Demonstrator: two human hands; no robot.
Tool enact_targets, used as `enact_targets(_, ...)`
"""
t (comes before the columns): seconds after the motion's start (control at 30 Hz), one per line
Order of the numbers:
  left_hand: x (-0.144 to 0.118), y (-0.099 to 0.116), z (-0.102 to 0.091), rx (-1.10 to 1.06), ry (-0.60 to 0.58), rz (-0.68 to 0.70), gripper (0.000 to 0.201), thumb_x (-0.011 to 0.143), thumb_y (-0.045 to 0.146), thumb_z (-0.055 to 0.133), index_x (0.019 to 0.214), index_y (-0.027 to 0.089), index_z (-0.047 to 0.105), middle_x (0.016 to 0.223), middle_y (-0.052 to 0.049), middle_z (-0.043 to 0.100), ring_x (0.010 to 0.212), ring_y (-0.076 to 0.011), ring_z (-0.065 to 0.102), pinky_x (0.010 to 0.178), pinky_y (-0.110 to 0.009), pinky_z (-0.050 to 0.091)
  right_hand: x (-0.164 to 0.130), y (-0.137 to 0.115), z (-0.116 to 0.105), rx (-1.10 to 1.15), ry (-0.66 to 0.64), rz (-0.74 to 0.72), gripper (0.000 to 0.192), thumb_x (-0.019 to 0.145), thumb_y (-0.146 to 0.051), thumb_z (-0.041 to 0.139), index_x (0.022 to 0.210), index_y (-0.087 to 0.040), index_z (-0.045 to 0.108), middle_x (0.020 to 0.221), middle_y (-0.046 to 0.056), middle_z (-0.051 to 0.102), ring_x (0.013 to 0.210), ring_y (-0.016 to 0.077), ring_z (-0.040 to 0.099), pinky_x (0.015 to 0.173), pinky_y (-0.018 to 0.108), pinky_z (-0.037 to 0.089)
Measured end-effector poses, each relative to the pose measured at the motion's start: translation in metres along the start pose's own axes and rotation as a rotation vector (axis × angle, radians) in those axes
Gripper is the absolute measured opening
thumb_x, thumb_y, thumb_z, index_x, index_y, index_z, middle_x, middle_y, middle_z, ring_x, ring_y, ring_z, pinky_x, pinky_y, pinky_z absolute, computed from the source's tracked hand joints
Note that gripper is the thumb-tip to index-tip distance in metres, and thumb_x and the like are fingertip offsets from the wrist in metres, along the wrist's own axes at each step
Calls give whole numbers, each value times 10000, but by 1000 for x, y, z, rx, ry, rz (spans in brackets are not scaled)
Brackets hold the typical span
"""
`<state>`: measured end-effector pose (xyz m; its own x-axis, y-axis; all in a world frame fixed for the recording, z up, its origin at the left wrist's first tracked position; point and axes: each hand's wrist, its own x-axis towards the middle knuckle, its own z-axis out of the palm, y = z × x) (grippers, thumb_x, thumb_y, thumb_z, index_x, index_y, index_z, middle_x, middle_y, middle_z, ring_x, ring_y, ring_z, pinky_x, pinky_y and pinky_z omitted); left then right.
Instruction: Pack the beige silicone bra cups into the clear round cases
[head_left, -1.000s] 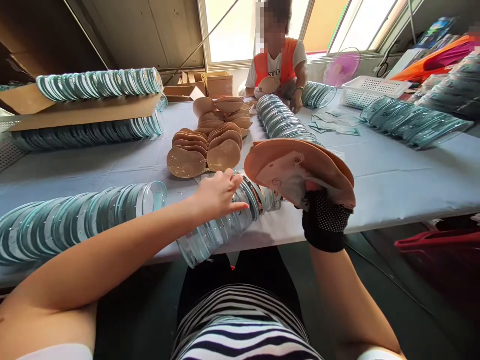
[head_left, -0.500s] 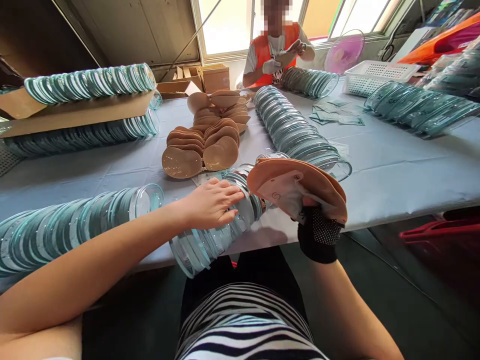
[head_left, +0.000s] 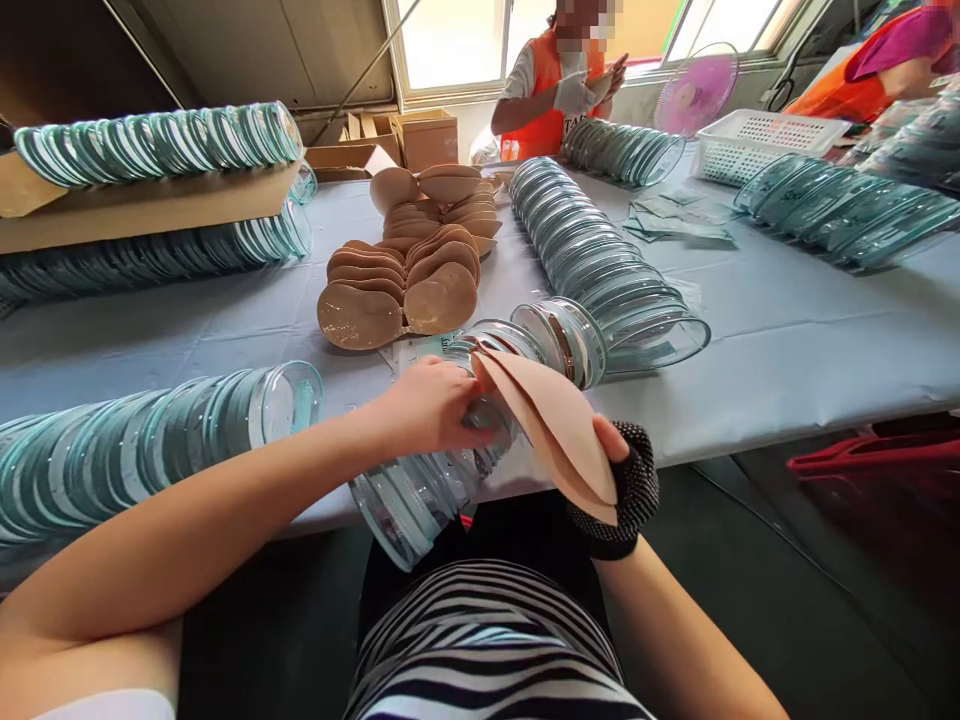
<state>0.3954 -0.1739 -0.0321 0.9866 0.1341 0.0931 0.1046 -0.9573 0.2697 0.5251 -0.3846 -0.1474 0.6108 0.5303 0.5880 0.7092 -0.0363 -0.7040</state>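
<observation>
Your beige silicone cups (head_left: 559,425) stand tilted on edge against the clear teal-rimmed case stack (head_left: 442,450), which lies on its side over the table's near edge.

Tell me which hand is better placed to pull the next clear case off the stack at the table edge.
Left hand: it rests on the stack of clear cases. The right hand is full, holding tan pads.
</observation>
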Motion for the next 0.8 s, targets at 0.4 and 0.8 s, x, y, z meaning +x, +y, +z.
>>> enact_targets(0.4,-7,-11,3,-282,352,-93,351,702,336,795,1001,191,686,1203,-118,565,1156,-282,540,1034,-415,442,1,-30,-24,-247,-149,-148,451,871,-257,566,1322,-257,583,1062,97,701,912,261,712,739,349,581)
enact_targets(0.8,-4,-22,9,-744,162,-232,1149,496,362,904,1519,275,389,1196,-97,685,1038,-318,683,944,-381,500,55,-45,7,-427,-465,-188,470,818,-337,604,1253,-163,564,1076,110,734,839,247,717,659,309,541)
